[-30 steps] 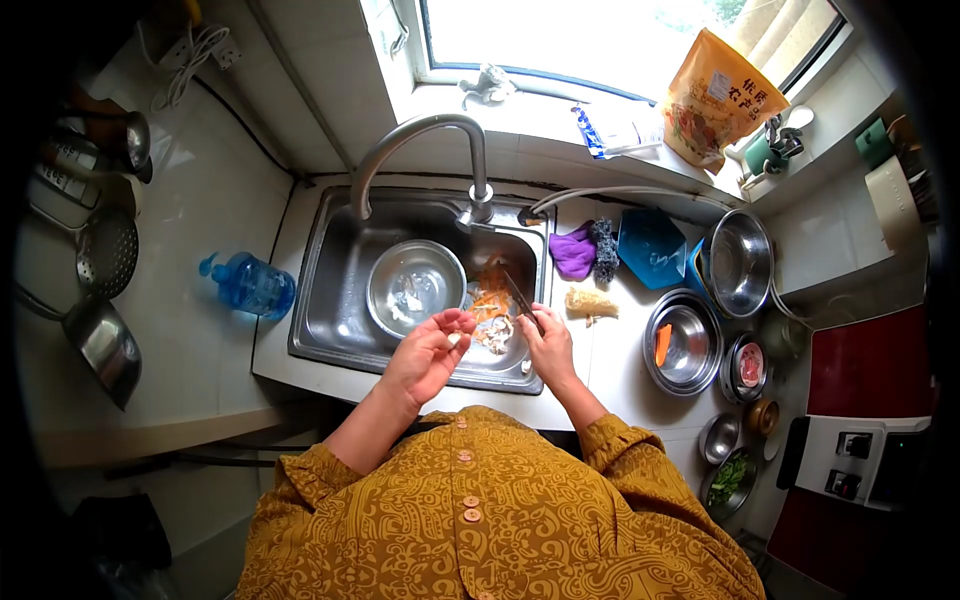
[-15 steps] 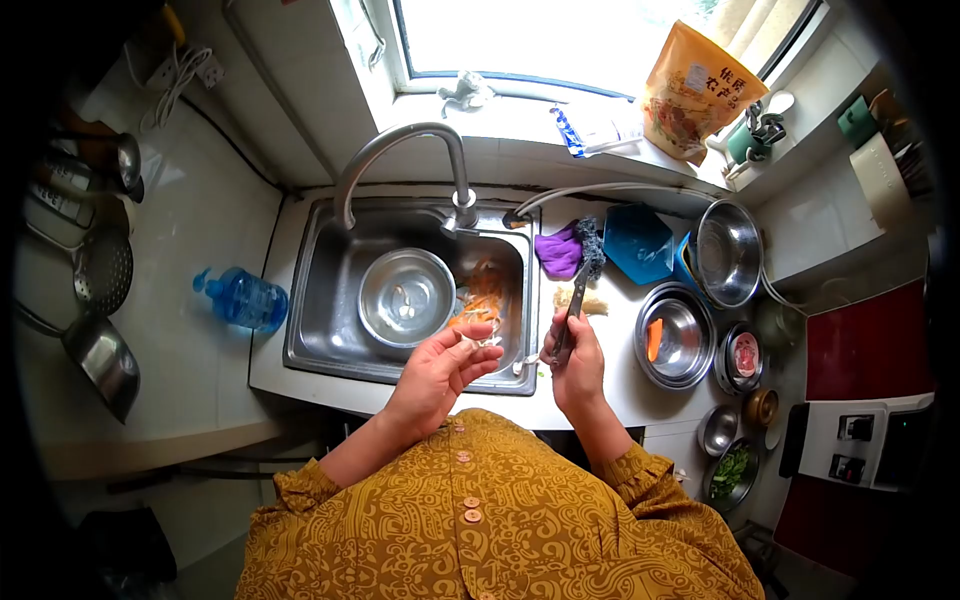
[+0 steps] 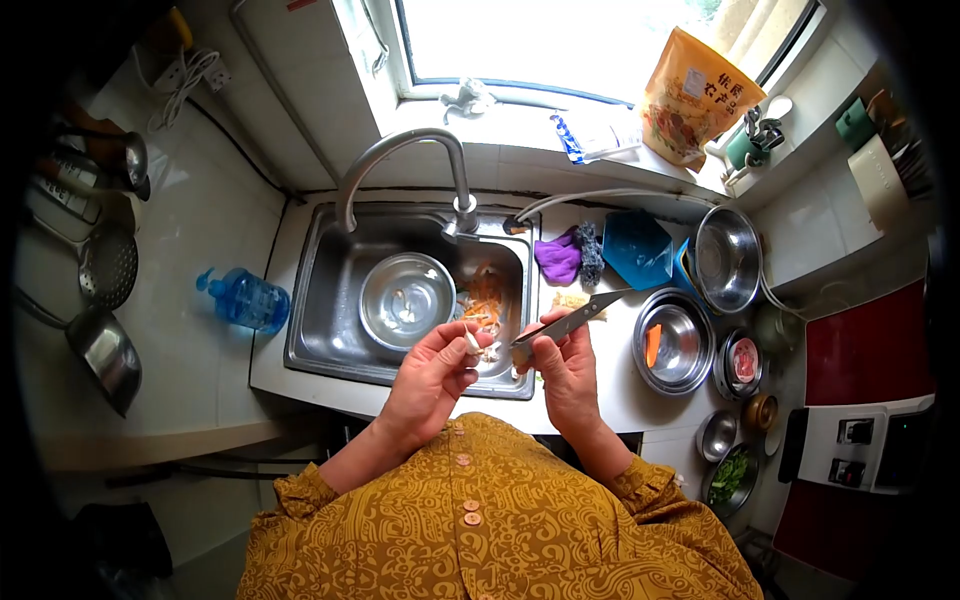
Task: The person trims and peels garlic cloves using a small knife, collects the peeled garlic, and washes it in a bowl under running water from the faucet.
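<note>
My left hand (image 3: 428, 378) is above the front edge of the sink, pinching a small white garlic clove (image 3: 472, 343) between thumb and fingertips. Just to its right, my right hand (image 3: 568, 380) is closed around a small knife (image 3: 577, 317), which slants from lower left to upper right. Beyond the hands, a metal bowl (image 3: 372, 318) with a few pale pieces in it stands in the steel sink (image 3: 330, 365). Beside that bowl lie orange peelings (image 3: 486, 297), with pale scraps nearer my hands.
Nested metal bowls (image 3: 648, 372) with a carrot piece (image 3: 653, 343) stand right of my hands. Behind lie a purple cloth (image 3: 558, 260), a dark scrubber (image 3: 590, 255) and a blue tray (image 3: 637, 246). The faucet (image 3: 402, 140) arches over the sink; a blue bottle (image 3: 250, 300) is at left.
The knife has turned from nearly upright to a slant, and my right hand has shifted slightly left and rolled over. My left fingers have closed more, and the garlic clove now shows clearly.
</note>
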{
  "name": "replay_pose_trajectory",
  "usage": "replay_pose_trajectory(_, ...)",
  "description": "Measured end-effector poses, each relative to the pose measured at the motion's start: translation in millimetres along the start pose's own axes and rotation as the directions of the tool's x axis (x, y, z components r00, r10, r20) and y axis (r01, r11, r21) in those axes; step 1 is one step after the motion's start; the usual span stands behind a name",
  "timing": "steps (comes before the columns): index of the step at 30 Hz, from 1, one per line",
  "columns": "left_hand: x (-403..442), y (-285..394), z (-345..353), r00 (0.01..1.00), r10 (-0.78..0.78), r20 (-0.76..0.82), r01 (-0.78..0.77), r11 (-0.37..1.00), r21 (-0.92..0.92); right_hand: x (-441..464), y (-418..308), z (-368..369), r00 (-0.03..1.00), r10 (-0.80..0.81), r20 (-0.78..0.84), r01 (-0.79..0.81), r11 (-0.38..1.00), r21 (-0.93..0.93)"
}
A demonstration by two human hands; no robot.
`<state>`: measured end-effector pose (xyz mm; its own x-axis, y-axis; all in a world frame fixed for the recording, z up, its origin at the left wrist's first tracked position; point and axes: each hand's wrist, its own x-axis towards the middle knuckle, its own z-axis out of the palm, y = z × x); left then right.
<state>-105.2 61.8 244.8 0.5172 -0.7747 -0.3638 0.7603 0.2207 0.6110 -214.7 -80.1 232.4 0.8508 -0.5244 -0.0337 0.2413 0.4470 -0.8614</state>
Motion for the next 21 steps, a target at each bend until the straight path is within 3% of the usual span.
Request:
replay_pose_trajectory(4, -3, -1, 8, 1.0, -0.007, 0.003, 0.007, 1.0, 0.019, 1, 0, 4, 1.0, -0.003, -0.001, 0.003, 0.999, -0.032)
replay_pose_trajectory(7, -3, -5, 12, 0.997, 0.061, -0.048, -0.053, 0.988, 0.147, 0, 1, 6, 0.998, 0.057, -0.02, -0.057, 0.998, 0.009)
replay_pose_trajectory(9, -3, -12, 7, 0.985, 0.173, 0.008, -0.169, 0.949, 0.264, -1, 3, 8, 0.998, 0.059, -0.024, -0.059, 0.998, 0.004)
replay_pose_trajectory(12, -3, -12, 9, 0.971, 0.24, 0.01, -0.224, 0.892, 0.394, 1, 4, 9, 0.998, 0.052, -0.034, -0.053, 0.998, -0.018)
replay_pose_trajectory(16, -2, -16, 11, 0.94, 0.341, 0.002, -0.306, 0.839, 0.449, 2, 7, 9, 0.999, -0.008, -0.036, 0.005, 0.996, -0.09)
replay_pose_trajectory(21, 1, -17, 11, 0.862, 0.494, 0.115, -0.43, 0.591, 0.682, 6, 9, 12, 0.997, -0.057, -0.047, 0.052, 0.993, -0.106)
